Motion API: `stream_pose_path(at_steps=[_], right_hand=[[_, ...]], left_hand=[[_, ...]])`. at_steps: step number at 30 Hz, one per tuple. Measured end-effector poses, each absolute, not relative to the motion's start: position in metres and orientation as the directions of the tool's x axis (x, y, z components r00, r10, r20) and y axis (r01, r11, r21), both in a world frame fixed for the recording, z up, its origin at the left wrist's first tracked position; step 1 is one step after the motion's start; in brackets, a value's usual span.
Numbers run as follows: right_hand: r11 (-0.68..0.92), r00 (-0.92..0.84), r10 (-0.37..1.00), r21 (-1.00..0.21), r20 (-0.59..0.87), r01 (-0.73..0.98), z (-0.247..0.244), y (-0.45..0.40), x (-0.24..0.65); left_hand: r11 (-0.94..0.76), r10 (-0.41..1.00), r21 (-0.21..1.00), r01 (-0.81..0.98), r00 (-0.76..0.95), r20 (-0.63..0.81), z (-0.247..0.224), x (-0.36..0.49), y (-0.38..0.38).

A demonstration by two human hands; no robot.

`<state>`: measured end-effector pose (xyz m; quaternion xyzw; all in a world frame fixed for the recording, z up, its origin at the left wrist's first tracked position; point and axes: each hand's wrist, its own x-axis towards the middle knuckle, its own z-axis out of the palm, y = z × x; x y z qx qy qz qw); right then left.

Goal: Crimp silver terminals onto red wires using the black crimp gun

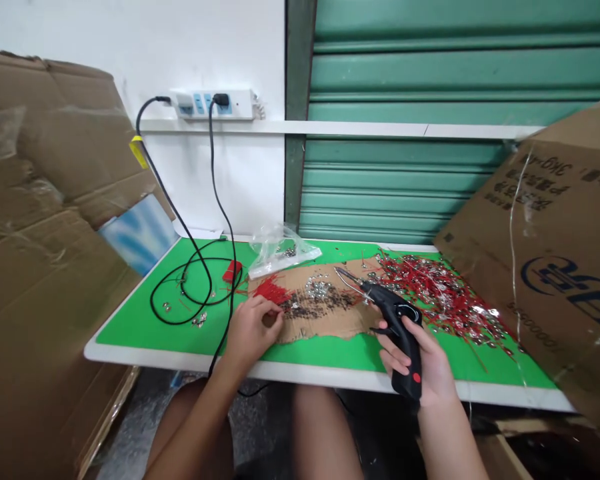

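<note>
A black soldering gun [397, 327] is in my right hand [425, 360], its metal tip angled up and left over a cardboard sheet [340, 328]. My left hand [253, 327] rests at the sheet's left edge, thumb and forefinger pinched together; what lies between them is too small to make out. Right by those fingers is a bundle of short red wires [271, 291]. Small silvery metal pieces [319, 288] lie in a pile mid-sheet, above a dark, scorched-looking band of small bits [325, 305].
A heap of red wires with metal pieces [440, 293] covers the table's right side. Black cables [153, 313] loop on the green tabletop [130, 327] and run to a wall power strip [215, 105]. A plastic bag [283, 250] lies behind. Large cardboard boxes [555, 267] flank both sides.
</note>
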<state>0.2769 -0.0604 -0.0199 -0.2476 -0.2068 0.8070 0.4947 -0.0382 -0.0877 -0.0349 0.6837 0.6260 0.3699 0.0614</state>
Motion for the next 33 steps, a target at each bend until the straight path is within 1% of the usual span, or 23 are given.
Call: stream_pose_path(at_steps=[5, 11, 14, 17, 23, 27, 31, 33], right_hand=[[-0.421, -0.396, 0.903, -0.527, -0.165, -0.738, -0.02, -0.06, 0.275], [-0.437, -0.41, 0.897, -0.463, -0.164, -0.771, -0.015, -0.054, 0.27], [-0.434, -0.409, 0.899, -0.454, -0.159, -0.778, -0.015, -0.053, 0.269], [-0.423, -0.403, 0.903, -0.469, -0.148, -0.776, -0.015, -0.053, 0.269], [-0.377, -0.373, 0.921, -0.516, -0.117, -0.77, -0.015, -0.055, 0.268], [-0.32, -0.343, 0.937, -0.553, -0.065, -0.769, -0.015, -0.058, 0.268], [-0.278, -0.308, 0.951, -0.524, -0.032, -0.805, -0.016, -0.06, 0.268], [-0.276, -0.3, 0.953, -0.482, -0.029, -0.832, -0.018, -0.061, 0.268]], left_hand=[[-0.241, 0.899, 0.543, 0.805, -0.026, 0.438, -0.034, -0.04, -0.087], [-0.227, 0.889, 0.514, 0.827, -0.039, 0.456, -0.033, -0.038, -0.088], [-0.214, 0.896, 0.506, 0.836, -0.038, 0.442, -0.032, -0.038, -0.087], [-0.217, 0.898, 0.495, 0.842, -0.027, 0.44, -0.032, -0.04, -0.086], [-0.231, 0.905, 0.559, 0.796, -0.035, 0.425, -0.033, -0.043, -0.083], [-0.278, 0.894, 0.575, 0.769, -0.012, 0.449, -0.032, -0.044, -0.085], [-0.321, 0.89, 0.613, 0.722, 0.008, 0.456, -0.025, -0.045, -0.087], [-0.345, 0.904, 0.638, 0.688, 0.063, 0.422, -0.017, -0.041, -0.083]])
